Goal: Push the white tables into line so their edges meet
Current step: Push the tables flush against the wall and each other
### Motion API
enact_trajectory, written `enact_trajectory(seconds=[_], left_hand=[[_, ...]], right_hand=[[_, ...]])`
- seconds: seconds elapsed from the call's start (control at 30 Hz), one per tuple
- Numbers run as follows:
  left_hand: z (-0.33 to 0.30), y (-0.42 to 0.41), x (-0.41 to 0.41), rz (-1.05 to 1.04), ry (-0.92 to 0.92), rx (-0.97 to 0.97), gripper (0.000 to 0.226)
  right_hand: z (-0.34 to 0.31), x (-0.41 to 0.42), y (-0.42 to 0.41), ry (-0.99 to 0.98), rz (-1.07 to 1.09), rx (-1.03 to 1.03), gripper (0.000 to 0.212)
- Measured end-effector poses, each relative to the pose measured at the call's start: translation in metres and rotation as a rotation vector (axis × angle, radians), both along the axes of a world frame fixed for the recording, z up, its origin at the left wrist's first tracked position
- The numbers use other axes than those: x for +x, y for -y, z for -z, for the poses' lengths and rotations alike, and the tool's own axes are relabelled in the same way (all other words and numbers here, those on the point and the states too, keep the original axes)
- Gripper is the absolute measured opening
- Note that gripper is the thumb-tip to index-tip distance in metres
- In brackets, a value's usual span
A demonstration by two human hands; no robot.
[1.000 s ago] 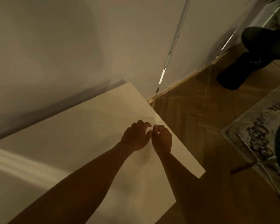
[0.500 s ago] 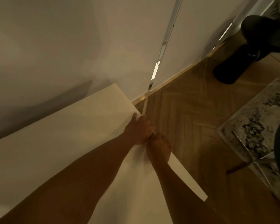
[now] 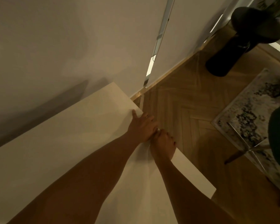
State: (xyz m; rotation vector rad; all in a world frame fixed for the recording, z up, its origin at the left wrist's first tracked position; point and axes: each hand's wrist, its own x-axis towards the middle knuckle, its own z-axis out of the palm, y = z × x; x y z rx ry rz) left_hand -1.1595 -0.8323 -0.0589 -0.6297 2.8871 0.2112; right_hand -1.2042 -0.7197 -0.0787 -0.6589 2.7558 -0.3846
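A white table [image 3: 68, 143] fills the lower left, its back edge close to the pale wall. Both my hands grip its right-hand edge, side by side and touching. My left hand [image 3: 142, 126] lies with the thumb flat on the top and the fingers curled over the edge. My right hand [image 3: 163, 144] sits just nearer to me, its fingers wrapped over the same edge. Only this one table shows in the view.
Herringbone wood floor [image 3: 184, 113] lies to the right of the table. A patterned rug [image 3: 252, 113] and a clear chair leg [image 3: 242, 143] are at the right. A black vase [image 3: 233, 50] stands by the wall with its metal strip [image 3: 158, 39].
My hands moved from resting on the tabletop to gripping its right edge. The table's far corner now sits further left, nearer the wall, and the view has shifted.
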Motion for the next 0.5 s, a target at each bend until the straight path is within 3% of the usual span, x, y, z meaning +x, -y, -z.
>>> enact_trajectory(seconds=[0.5], left_hand=[[0.004, 0.03, 0.014, -0.086, -0.002, 0.0, 0.038]], right_hand=[[0.005, 0.012, 0.034, -0.063, -0.083, 0.013, 0.032]])
